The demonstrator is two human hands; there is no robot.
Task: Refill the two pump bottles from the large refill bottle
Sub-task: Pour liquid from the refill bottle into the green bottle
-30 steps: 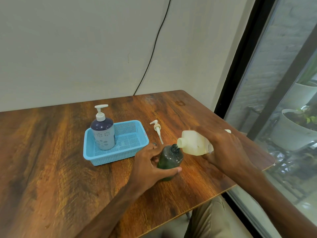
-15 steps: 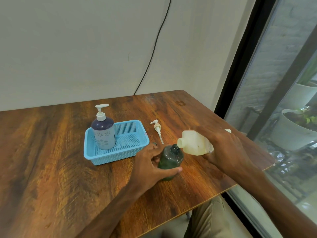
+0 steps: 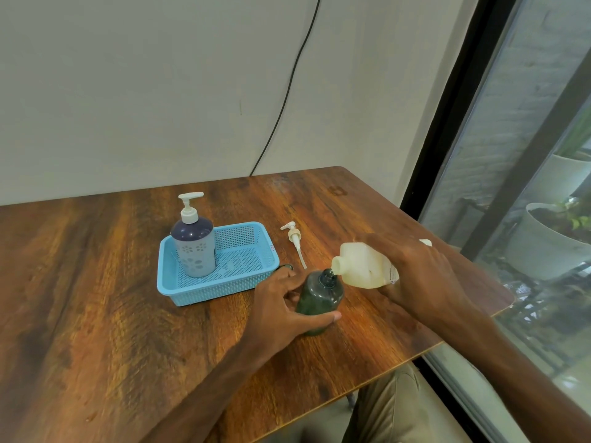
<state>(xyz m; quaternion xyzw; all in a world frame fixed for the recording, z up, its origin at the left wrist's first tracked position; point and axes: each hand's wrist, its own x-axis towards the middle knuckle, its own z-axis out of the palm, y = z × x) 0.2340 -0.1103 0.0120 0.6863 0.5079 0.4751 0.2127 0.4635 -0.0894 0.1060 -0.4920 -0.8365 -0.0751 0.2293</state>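
My left hand point(image 3: 281, 306) grips a dark green pump bottle point(image 3: 319, 294) that stands upright on the table with its neck uncapped. My right hand point(image 3: 422, 276) holds the cream refill bottle point(image 3: 361, 266) tipped on its side, its mouth resting at the green bottle's neck. The green bottle's white pump head point(image 3: 295, 239) lies loose on the table behind it. A blue-and-grey pump bottle point(image 3: 193, 244) with its white pump fitted stands in the left part of a light blue basket point(image 3: 246, 282).
The wooden table point(image 3: 96, 298) ends close on the right, by a glass wall with a black frame point(image 3: 447, 129). A black cable point(image 3: 287, 84) runs down the wall behind. White plant pots point(image 3: 543, 247) stand outside the glass.
The refill bottle's mouth has settled slightly lower onto the green bottle's neck. Both hands keep their grips; the rest is unchanged.
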